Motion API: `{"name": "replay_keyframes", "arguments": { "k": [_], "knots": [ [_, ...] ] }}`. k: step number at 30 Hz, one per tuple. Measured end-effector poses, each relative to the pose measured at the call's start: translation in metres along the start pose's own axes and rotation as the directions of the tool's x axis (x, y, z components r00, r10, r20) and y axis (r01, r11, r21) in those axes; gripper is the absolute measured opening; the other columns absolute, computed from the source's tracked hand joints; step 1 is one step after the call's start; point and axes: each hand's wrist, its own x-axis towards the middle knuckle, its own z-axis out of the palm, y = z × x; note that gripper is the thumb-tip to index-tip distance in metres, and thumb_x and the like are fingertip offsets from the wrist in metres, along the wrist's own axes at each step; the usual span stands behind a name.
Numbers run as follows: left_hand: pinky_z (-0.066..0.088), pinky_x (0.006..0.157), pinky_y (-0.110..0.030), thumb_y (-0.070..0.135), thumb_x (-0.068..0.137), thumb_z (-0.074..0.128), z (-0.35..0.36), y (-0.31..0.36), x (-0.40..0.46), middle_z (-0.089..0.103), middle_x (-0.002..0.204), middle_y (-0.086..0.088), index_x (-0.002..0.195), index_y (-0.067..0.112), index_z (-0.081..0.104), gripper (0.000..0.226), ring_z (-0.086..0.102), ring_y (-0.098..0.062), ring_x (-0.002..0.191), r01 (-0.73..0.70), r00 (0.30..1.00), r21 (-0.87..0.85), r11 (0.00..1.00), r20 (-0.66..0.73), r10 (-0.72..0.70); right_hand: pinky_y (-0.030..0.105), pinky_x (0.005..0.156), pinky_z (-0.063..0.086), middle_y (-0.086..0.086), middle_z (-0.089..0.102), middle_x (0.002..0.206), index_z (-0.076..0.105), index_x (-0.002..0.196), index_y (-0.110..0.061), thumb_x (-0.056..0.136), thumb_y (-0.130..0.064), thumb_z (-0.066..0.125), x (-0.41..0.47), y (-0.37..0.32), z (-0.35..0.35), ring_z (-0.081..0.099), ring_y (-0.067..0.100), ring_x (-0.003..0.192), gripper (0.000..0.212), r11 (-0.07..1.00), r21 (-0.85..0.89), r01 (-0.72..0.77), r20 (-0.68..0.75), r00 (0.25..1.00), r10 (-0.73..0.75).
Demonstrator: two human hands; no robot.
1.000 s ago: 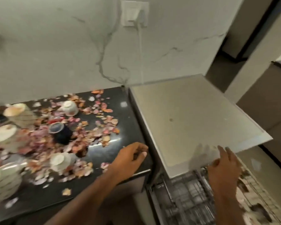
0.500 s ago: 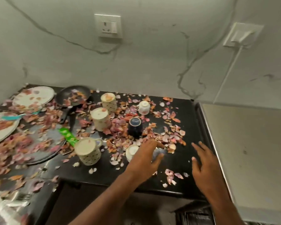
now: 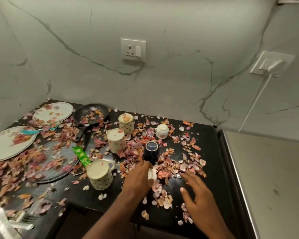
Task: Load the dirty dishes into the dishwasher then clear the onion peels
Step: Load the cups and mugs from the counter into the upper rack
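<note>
Black stone countertop (image 3: 205,135) is filling my view, and pink and orange onion peels (image 3: 171,166) are lying scattered all over it. I am seeing my left hand (image 3: 138,178) curling its fingers round a small white cup (image 3: 152,174) near the front edge, just in front of an upturned dark blue cup (image 3: 151,151). My right hand (image 3: 197,197) is hovering beside it over the peels, fingers straight and spread, gripping nothing.

Dirty dishes are standing all about:
- three patterned mugs, upside down: one (image 3: 99,175) left of my left hand, one (image 3: 116,140) behind it, one (image 3: 126,123) farther back
- a white teacup (image 3: 161,131) upturned near the wall
- a black frying pan (image 3: 91,113) holding peels
- two pale plates (image 3: 10,144) (image 3: 53,112) at the left, a teal utensil (image 3: 31,131) lying between them
- a green-handled tool (image 3: 82,156) lying on a grey round tray (image 3: 55,163)

Beige dishwasher top (image 3: 269,178) is sitting at the right edge.
</note>
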Motion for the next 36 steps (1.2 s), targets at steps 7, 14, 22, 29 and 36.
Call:
{"name": "replay_keyframes", "arguments": {
  "k": [7, 14, 22, 29, 36],
  "knots": [
    [0.049, 0.090, -0.026, 0.024, 0.082, 0.087, -0.002, 0.003, 0.009, 0.061, 0.125, 0.002, 0.116, 0.026, 0.049, 0.052, 0.055, -0.011, 0.106, 0.017, 0.988, -0.143, 0.990, -0.151, -0.039, 0.020, 0.119, 0.028, -0.031, 0.039, 0.151, 0.051, 0.147, -0.045, 0.100, -0.030, 0.064, 0.009, -0.011, 0.010, 0.029, -0.011, 0.143, 0.051, 0.998, 0.003, 0.061, 0.089, 0.994, -0.061],
    [0.057, 0.082, -0.021, 0.019, 0.078, 0.089, 0.007, 0.025, -0.004, 0.048, 0.116, 0.013, 0.109, 0.031, 0.045, 0.055, 0.057, -0.008, 0.104, -0.231, 0.930, -0.345, 0.910, -0.353, 0.102, 0.034, 0.115, 0.045, -0.022, 0.063, 0.138, 0.054, 0.139, -0.050, 0.095, -0.046, 0.070, 0.013, -0.012, 0.010, 0.055, -0.006, 0.129, 0.048, 0.863, 0.425, -0.272, 0.197, 0.959, 0.205],
    [0.057, 0.094, -0.027, 0.035, 0.087, 0.081, 0.019, 0.070, -0.011, 0.057, 0.117, 0.012, 0.107, 0.027, 0.059, 0.031, 0.060, -0.012, 0.113, -0.396, 0.908, -0.605, 0.691, -0.148, 0.392, 0.044, 0.079, 0.060, 0.020, 0.075, 0.115, 0.069, 0.125, -0.012, 0.089, -0.031, 0.076, 0.021, -0.007, -0.002, 0.073, 0.039, 0.105, 0.041, 0.210, 0.912, -0.353, 0.229, 0.861, 0.453],
    [0.045, 0.113, -0.042, 0.045, 0.088, 0.076, -0.004, 0.029, 0.088, 0.049, 0.141, -0.001, 0.140, 0.027, 0.047, 0.061, 0.046, -0.019, 0.129, -0.134, 0.984, -0.047, 0.990, -0.122, 0.128, 0.044, 0.087, 0.062, 0.010, 0.076, 0.115, 0.067, 0.124, -0.021, 0.076, -0.013, 0.087, 0.013, 0.020, -0.014, 0.075, 0.028, 0.105, 0.053, 0.387, 0.877, -0.284, 0.085, 0.885, 0.457],
    [0.047, 0.110, -0.052, 0.029, 0.079, 0.087, 0.013, 0.008, 0.127, 0.048, 0.146, -0.015, 0.151, 0.029, 0.034, 0.089, 0.050, -0.035, 0.133, 0.014, 0.997, 0.110, 0.994, 0.074, -0.022, 0.039, 0.093, 0.059, 0.005, 0.077, 0.116, 0.068, 0.125, -0.021, 0.071, -0.027, 0.094, 0.004, 0.027, -0.017, 0.073, 0.022, 0.109, 0.060, 0.514, 0.810, -0.284, 0.039, 0.899, 0.436]
  ]
}}
